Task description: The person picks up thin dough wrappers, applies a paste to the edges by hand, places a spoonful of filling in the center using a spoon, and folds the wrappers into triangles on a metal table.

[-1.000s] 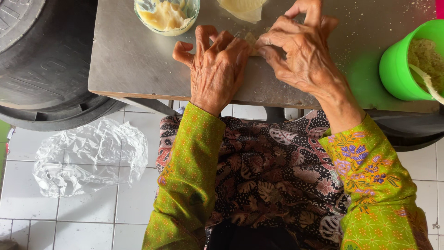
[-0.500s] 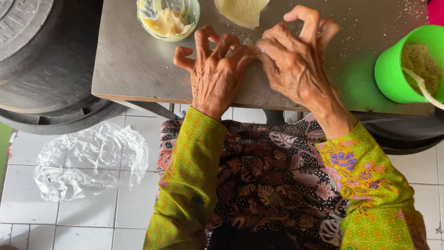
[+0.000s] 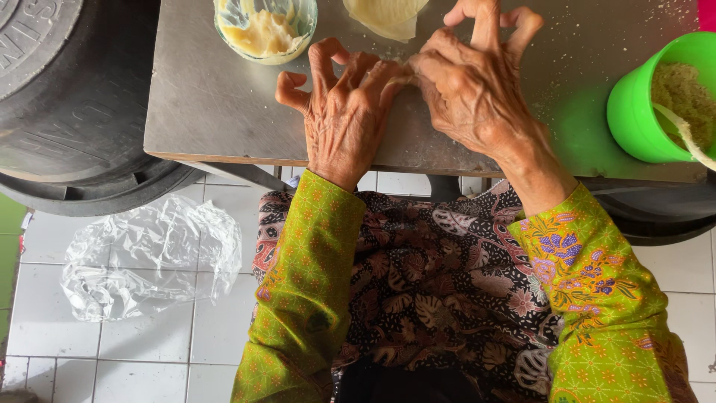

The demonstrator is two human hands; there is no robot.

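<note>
Bright, even daylight, sharp focus, soft shadows, green glow beside cup (image 3: 656, 97).

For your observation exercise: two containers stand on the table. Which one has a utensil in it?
The green cup at the right edge, holding crumbs; a pale utensil leans out. The clear bowl has none.

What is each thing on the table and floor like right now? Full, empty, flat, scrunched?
left hand: fingers curled, pressing on something small, mostly hidden
right hand: fingertips pinching beside the left
glass bowl: holds yellow filling
pale wrapper: lying flat on the table
green cup: upright, filled with crumbs
plastic bag: crumpled on the floor
</note>
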